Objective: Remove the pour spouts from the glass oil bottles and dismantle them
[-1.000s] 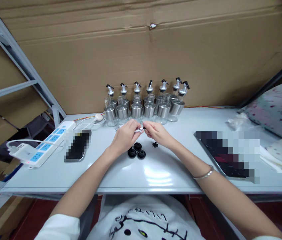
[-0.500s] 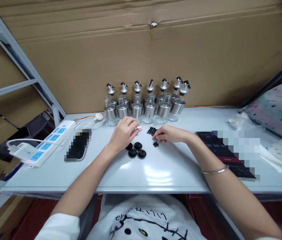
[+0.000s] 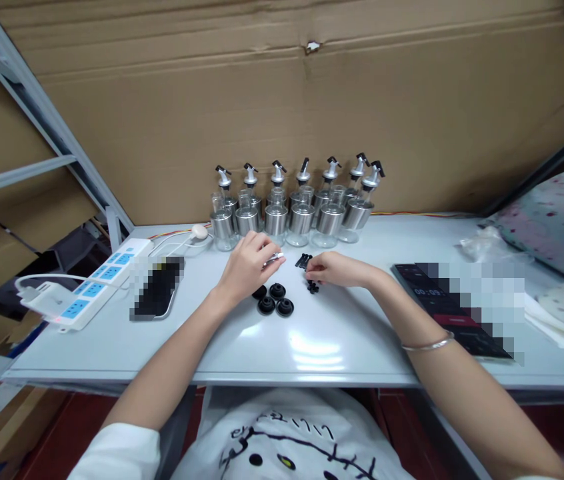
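My left hand (image 3: 251,267) is closed, thumb and fingers pinching a small silver-white piece (image 3: 275,256) that pokes out past the fingertips. Below it lie several round black stoppers (image 3: 285,307), one partly hidden by the hand. My right hand (image 3: 337,269) has its fingertips pressed together just above a cluster of small black pieces (image 3: 313,288). What those fingers hold, if anything, I cannot make out. Beside them, slim black levers (image 3: 303,259) lie in a short row.
Glass bottles with steel sleeves (image 3: 302,220) line the back; the rear ones and the far-right one wear silver pour spouts (image 3: 303,175). A power strip (image 3: 107,283) and a phone (image 3: 158,290) are at left. Another phone (image 3: 449,307) and a plastic bag (image 3: 485,243) are at right.
My right fingertips have shifted slightly over the small black pieces. My left hand still pinches the silver-white piece in nearly the same spot.
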{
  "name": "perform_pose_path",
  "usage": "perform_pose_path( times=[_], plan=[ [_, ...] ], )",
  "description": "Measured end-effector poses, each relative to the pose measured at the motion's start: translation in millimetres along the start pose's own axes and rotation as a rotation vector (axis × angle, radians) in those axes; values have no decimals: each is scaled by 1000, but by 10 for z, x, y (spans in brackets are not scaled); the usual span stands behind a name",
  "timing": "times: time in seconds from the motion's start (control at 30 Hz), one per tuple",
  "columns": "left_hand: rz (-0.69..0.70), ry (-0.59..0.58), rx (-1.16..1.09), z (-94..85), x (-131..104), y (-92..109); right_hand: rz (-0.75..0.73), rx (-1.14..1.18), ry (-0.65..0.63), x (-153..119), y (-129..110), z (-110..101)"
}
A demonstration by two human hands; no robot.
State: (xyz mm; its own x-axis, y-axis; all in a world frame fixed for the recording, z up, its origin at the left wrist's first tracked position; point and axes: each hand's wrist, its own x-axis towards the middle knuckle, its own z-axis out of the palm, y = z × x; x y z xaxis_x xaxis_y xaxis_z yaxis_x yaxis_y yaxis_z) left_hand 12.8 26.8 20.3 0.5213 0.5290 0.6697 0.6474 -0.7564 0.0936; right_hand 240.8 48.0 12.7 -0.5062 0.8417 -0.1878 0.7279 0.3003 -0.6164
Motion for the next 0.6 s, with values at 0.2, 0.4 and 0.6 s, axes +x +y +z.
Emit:
perform_pose_path(
  times=[0.2, 0.4, 0.6],
  plan=[
    [-12, 2, 13, 8, -8, -5, 9, 72, -26, -24, -22, -12],
    [-232, 62, -206, 77, -19, 47, -192, 316, 175, -19, -167, 19],
    [-322, 20, -444, 113, -25, 76, -255, 635, 235, 9, -278, 122]
  ],
)
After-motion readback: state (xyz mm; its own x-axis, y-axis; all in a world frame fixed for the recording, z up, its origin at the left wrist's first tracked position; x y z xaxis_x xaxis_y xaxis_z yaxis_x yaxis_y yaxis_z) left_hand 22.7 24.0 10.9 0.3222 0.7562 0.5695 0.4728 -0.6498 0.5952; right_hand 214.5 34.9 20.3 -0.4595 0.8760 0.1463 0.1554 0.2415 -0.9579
